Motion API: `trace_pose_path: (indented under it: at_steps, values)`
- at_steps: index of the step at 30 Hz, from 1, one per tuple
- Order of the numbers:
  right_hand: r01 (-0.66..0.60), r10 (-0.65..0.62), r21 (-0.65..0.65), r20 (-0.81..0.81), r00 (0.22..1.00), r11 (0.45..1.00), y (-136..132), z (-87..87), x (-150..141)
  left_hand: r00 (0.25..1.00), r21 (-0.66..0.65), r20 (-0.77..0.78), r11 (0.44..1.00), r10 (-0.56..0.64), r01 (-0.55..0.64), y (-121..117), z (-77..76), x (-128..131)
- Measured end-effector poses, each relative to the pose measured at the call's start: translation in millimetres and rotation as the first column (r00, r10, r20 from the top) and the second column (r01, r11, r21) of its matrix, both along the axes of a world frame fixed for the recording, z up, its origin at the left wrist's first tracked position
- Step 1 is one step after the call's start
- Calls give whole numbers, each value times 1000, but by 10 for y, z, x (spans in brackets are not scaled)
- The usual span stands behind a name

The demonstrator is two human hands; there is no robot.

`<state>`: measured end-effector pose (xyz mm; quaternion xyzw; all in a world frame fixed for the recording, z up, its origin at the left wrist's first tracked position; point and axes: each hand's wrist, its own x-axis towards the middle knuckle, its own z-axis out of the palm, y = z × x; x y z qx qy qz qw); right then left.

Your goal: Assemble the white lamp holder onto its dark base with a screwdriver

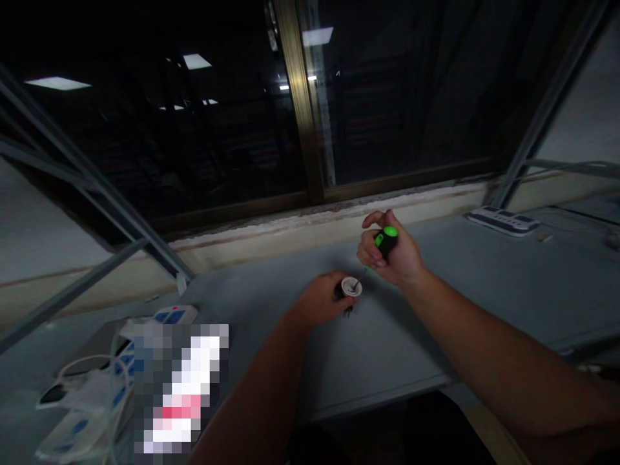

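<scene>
Grey tabletop [436,310] below dark window [169,142]; power strip [504,221] far right. My left hand [320,298] gripping small round white-faced fitting [351,287], black beneath, just above tabletop. Right hand [392,248] clenched on green-black screwdriver [386,240], tip at fitting's face.

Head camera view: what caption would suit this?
Right hand aims a green-handled screwdriver at a round white fitting in left hand.

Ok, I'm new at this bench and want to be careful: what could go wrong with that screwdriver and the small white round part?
The screwdriver in the right hand might slip off the white round fitting and jab the left hand gripping it. The dark part beneath the fitting could also work loose and drop onto the grey table.
</scene>
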<state>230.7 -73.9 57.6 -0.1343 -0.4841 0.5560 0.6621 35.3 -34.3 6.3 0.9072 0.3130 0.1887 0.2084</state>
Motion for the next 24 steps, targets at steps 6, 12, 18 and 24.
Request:
trace_pose_path:
  at_steps: [6,12,18,24]
  values:
    - [233,-240,-64,-159,958,970,124,66,340,992,-3,63,994,111,-111,2,19,-19]
    - [352,-358,-64,-118,926,934,285,-31,457,936,214,42,912,349,-350,206,28,-156]
    - [521,-521,84,293,802,849,419,-162,420,891,242,-43,869,453,-431,312,3,-346]
    - [373,-465,342,825,320,862,472,-317,445,879,270,-97,862,467,-429,306,-21,-395]
